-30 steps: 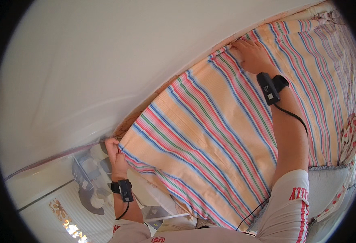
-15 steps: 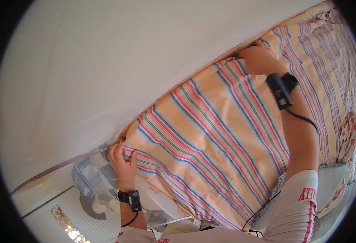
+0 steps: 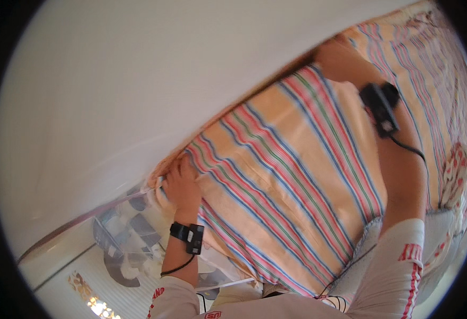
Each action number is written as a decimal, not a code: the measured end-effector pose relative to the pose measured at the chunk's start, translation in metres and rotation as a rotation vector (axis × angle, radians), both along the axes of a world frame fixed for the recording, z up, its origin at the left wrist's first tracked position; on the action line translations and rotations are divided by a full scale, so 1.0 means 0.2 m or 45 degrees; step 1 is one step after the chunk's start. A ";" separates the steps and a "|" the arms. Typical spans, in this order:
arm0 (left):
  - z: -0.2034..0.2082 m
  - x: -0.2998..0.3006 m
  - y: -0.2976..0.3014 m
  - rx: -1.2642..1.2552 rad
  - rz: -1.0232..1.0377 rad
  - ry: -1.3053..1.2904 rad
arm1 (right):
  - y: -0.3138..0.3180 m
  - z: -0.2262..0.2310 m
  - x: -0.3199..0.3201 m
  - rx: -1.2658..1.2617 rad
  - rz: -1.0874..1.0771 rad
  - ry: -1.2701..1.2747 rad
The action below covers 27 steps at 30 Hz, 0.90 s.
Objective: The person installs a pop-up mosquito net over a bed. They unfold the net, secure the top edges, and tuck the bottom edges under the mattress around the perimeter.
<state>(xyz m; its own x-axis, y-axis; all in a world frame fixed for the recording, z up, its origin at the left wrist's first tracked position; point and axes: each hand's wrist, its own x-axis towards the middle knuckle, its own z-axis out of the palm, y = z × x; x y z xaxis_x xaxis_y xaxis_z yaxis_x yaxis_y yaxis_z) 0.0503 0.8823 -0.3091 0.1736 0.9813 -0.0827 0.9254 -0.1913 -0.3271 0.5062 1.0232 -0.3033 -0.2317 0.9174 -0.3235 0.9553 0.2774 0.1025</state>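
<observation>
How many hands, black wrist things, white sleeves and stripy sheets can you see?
Left hand and right hand: 2
Black wrist devices: 2
White sleeves: 2
Striped sheet: 1
Total: 7

One left hand [image 3: 183, 183] at eight o'clock and one right hand [image 3: 340, 58] between one and two make two. Two black wrist devices [image 3: 194, 239] sit at seven and half past two; one striped sheet [image 3: 292, 154] lies centrally, one red-spotted cloth [image 3: 457, 166] at three, one white wall [image 3: 111, 95] at ten.
</observation>
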 end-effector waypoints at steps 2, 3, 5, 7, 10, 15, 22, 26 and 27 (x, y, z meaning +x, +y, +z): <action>-0.04 -0.01 0.03 0.042 -0.026 0.033 | 0.03 -0.10 -0.05 0.381 -0.150 0.278; -0.06 -0.02 0.04 -0.025 0.032 0.057 | 0.03 -0.17 -0.11 0.422 -0.252 0.071; -0.07 -0.02 0.05 -0.089 0.094 0.040 | -0.06 -0.29 -0.14 0.691 -0.373 0.229; -0.05 -0.02 0.05 -0.071 -0.001 -0.051 | -0.15 -0.36 -0.14 1.052 -0.497 0.422; -0.02 -0.02 -0.01 -0.019 -0.013 -0.139 | -0.41 -0.43 -0.20 1.276 -0.923 0.414; -0.06 0.07 -0.10 -0.176 -0.342 -0.113 | -0.62 -0.46 -0.34 0.779 -1.406 0.539; -0.17 0.14 -0.04 -0.181 -0.078 0.062 | -1.01 -0.33 -0.69 0.694 -0.659 1.283; -0.09 0.15 -0.02 -0.348 -0.014 0.018 | -1.60 -0.35 -0.75 0.596 -1.376 0.591; -0.06 0.17 0.00 -0.410 -0.011 0.000 | -1.77 -0.35 -0.84 0.537 -1.173 0.887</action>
<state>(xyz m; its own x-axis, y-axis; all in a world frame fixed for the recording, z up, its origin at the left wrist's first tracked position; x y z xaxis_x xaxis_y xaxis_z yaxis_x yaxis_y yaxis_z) 0.0834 0.8818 -0.3217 0.1817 0.9032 -0.3888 0.9233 -0.2927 -0.2486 0.3375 0.6699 -0.3741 0.5535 0.8324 -0.0286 0.6630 -0.4611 -0.5897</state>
